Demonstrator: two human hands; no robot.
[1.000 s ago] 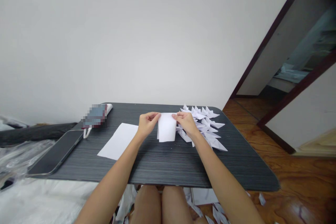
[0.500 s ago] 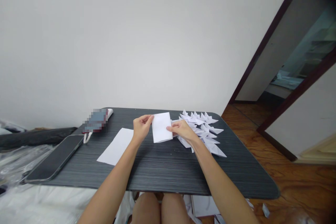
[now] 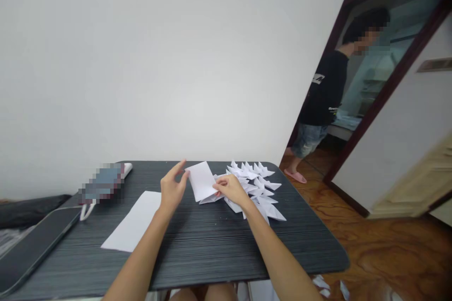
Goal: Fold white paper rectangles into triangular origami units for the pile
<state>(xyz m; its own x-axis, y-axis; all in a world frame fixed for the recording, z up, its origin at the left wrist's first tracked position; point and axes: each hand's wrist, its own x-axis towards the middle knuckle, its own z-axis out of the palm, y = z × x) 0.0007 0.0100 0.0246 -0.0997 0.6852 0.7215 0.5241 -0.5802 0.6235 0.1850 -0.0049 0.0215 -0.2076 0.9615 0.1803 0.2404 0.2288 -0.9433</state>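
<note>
A folded white sheet of paper [image 3: 202, 181] is held just above the dark table, tilted, with its lower edge parting into layers. My right hand [image 3: 230, 190] pinches its right edge between thumb and fingers. At the paper's upper left, my left hand [image 3: 173, 187] has thumb and forefinger spread apart, the fingertips close to the corner; whether they touch it I cannot tell. Several folded white paper boats [image 3: 257, 188] lie crowded together beside and beyond my right hand. A flat white sheet [image 3: 136, 221] rests on the table to the left of my left forearm.
The dark wood-grain table [image 3: 212, 254] stands against a white wall. On its left lie a phone [image 3: 35, 244] and a blurred-out device [image 3: 104, 182] with a white cable. A person [image 3: 325, 89] is in the doorway at right. Paper scraps [image 3: 321, 283] lie on the floor.
My left hand has loosened from the paper and its fingers have spread. The paper has tilted in my right hand. My view has shifted right, and a person has appeared in the doorway.
</note>
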